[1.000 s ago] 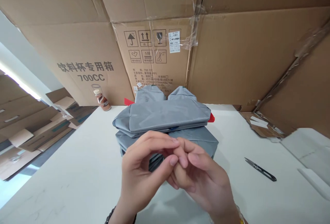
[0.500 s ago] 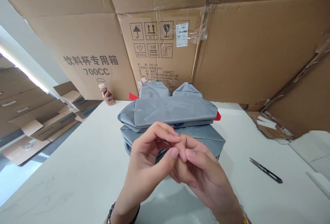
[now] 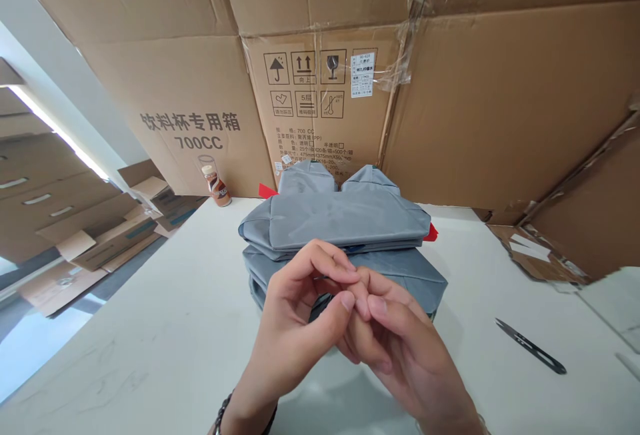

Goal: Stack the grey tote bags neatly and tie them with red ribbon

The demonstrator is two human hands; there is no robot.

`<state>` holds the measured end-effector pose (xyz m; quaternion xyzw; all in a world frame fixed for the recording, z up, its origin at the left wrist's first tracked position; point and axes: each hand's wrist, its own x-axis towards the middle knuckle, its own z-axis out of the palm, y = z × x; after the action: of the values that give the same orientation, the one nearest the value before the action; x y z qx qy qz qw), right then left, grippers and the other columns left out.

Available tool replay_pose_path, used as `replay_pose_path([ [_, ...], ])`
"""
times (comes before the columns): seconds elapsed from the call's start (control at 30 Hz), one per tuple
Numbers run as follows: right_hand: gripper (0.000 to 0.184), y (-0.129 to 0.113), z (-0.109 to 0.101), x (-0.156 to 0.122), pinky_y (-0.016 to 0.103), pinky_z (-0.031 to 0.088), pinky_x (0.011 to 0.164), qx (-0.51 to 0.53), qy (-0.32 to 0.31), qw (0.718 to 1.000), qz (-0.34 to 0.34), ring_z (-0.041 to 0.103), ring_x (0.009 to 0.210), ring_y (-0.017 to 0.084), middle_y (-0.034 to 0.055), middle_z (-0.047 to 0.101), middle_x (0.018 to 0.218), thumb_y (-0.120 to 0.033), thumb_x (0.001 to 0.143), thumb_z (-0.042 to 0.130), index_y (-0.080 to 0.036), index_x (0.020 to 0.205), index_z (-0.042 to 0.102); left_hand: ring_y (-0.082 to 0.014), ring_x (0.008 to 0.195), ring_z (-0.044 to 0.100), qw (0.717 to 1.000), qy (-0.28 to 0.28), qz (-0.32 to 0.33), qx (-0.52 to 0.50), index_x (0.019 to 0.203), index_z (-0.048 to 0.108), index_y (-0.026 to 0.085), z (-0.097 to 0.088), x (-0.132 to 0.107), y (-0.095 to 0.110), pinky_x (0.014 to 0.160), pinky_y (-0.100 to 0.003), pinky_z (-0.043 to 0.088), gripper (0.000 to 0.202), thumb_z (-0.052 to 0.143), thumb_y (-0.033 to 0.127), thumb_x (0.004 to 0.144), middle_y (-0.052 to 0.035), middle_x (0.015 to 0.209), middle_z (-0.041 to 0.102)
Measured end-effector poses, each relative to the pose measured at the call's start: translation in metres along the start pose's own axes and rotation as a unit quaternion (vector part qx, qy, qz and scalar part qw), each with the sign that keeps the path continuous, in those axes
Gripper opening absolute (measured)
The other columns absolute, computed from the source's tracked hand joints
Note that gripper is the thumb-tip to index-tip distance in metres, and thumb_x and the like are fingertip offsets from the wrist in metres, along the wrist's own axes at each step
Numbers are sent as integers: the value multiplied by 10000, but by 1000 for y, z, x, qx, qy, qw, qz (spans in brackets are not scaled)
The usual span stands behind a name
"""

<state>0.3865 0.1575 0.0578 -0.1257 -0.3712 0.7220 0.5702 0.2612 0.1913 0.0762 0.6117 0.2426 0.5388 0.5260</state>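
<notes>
My left hand [image 3: 305,325] and my right hand [image 3: 400,345] meet above the table, fingertips pressed together. The left fingers and thumb are curled and touch the bent fingers of the right hand. Both hands are closed; whatever lies between the fingertips, if anything, is hidden. Right behind them lies a stack of folded grey fabric bags [image 3: 350,218], with a red piece [image 3: 267,191] sticking out at the left and a red tab [image 3: 431,232] at the right. Part of the lower bag is covered by the hands. Black thread snips [image 3: 531,347] rest on the table, apart from the right hand.
Large cardboard boxes [image 3: 320,8] form a wall behind the white table [image 3: 150,328]. A small brown bottle [image 3: 217,186] with a pale cap stands at the back left. Flattened cardboard [image 3: 525,251] lies at the right. Open cartons [image 3: 110,241] sit beyond the table's left edge.
The whole view has shifted slightly, so everything appears a little further right and lower. The hands keep the same fingertip-to-fingertip pose, with nothing else visibly moved.
</notes>
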Motion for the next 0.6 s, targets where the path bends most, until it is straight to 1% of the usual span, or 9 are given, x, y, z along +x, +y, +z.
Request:
replay_pose_path([
  [0.13, 230, -1, 2, 1, 249, 231, 553, 6, 6, 1000, 2, 240, 494, 100, -88, 327, 472, -351, 950, 559, -205, 783, 501, -120, 756, 585, 1000, 14, -6, 5, 776, 659, 192, 3, 1, 2, 688, -206, 531, 82, 688, 225, 845, -31, 869, 599],
  [0.27, 219, -2, 2, 3, 243, 269, 541, 31, 9, 999, -1, 232, 464, 96, -95, 314, 454, -335, 953, 553, -202, 781, 528, -147, 751, 602, 999, 32, -25, 16, 775, 663, 196, 6, 1, 3, 714, -271, 566, 120, 700, 290, 839, -47, 880, 610],
  [0.33, 221, -1, 2, 4, 237, 279, 540, 44, 7, 999, -1, 239, 462, 93, -94, 313, 454, -327, 950, 557, -200, 771, 529, -149, 738, 602, 999, 36, -26, 19, 760, 661, 192, 7, 2, 3, 685, -265, 565, 150, 702, 313, 838, -51, 864, 613],
  [0.4, 220, -1, 2, 3, 233, 285, 544, 54, 0, 999, 0, 248, 466, 91, -91, 318, 460, -313, 953, 555, -198, 767, 530, -141, 731, 596, 999, 41, -22, 19, 741, 657, 188, 7, 2, 3, 656, -238, 550, 167, 699, 314, 843, -48, 841, 610],
  [0.47, 217, 0, 2, 3, 231, 284, 544, 58, -4, 998, 1, 250, 467, 91, -89, 317, 462, -307, 960, 548, -197, 773, 537, -136, 733, 594, 999, 43, -16, 15, 733, 657, 188, 7, 2, 2, 652, -228, 546, 170, 702, 310, 843, -42, 827, 603],
  [0.6, 221, 0, 2, 2, 235, 277, 543, 52, 0, 999, 5, 242, 468, 92, -91, 301, 457, -326, 956, 558, -197, 778, 535, -152, 753, 605, 999, 43, -21, 8, 753, 665, 199, 8, 1, 3, 692, -273, 572, 145, 726, 311, 822, -40, 847, 598],
])
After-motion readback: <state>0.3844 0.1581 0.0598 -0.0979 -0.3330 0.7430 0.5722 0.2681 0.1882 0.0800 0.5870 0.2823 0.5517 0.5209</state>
